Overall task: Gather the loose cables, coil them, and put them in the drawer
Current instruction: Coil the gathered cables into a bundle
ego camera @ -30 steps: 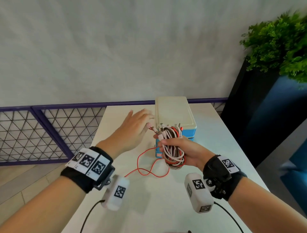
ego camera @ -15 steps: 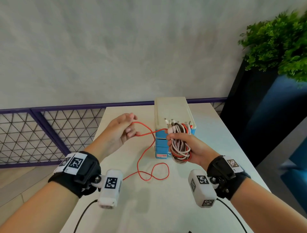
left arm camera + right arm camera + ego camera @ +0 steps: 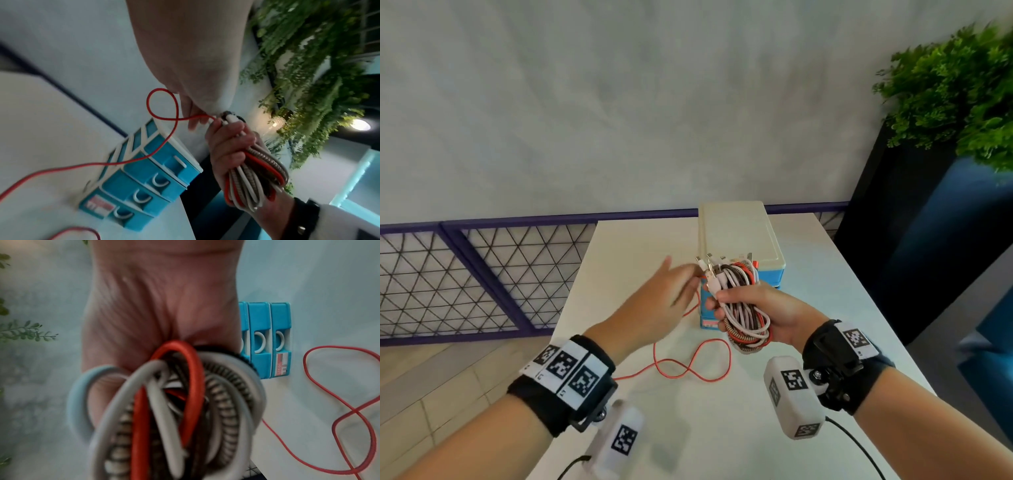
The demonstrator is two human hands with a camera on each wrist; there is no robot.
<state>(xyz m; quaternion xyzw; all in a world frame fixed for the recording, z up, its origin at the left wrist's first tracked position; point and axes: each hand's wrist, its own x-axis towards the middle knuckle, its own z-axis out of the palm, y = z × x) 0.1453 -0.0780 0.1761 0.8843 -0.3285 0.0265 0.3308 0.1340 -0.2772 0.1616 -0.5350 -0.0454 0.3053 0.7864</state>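
My right hand (image 3: 774, 308) grips a coiled bundle of white, red and braided cables (image 3: 743, 308) upright in front of the blue drawer unit (image 3: 736, 229); the plugs stick out at the top. The bundle (image 3: 174, 410) fills the right wrist view. One red cable (image 3: 691, 363) runs from the bundle top down to loops on the white table (image 3: 722, 428). My left hand (image 3: 681, 284) is at the bundle's top left, blurred. In the left wrist view the red cable (image 3: 160, 91) makes a small loop that comes off my left fingers (image 3: 191, 110). All the blue drawers (image 3: 154, 175) are closed.
A dark planter (image 3: 893, 240) with a green plant (image 3: 955, 89) stands right of the table. A purple mesh fence (image 3: 465, 274) runs behind and to the left, under a grey wall. The table's left edge drops to a tiled floor.
My left hand had pulled the red cable out to the left; now it has swung back to the bundle top with a loop of it. The right hand keeps hold of the bundle.
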